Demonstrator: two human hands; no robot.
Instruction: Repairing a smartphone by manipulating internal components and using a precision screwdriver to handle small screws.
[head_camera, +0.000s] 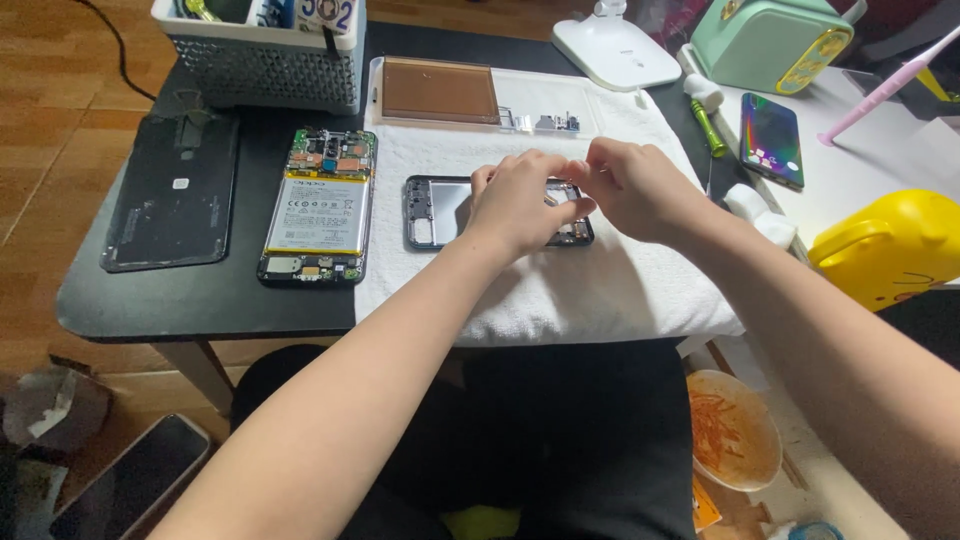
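A black phone frame (432, 212) lies on a white towel (560, 290) in the middle of the black table. My left hand (520, 200) rests over the frame's right half, fingers curled down onto it. My right hand (635, 188) meets it from the right, fingertips pinched together at the frame's upper right corner; whether a small part sits between them is hidden. To the left, an opened phone (318, 205) shows its battery and circuit board. A dark back cover (175, 190) lies further left.
A grey mesh basket (265, 65) stands at the back left, a clear tray with a brown lid (440, 92) behind the towel. A green tool (708, 128), an iridescent phone (772, 138), a white lamp base (615, 50), a yellow object (890, 245) sit right. A bowl (735, 430) is on the floor.
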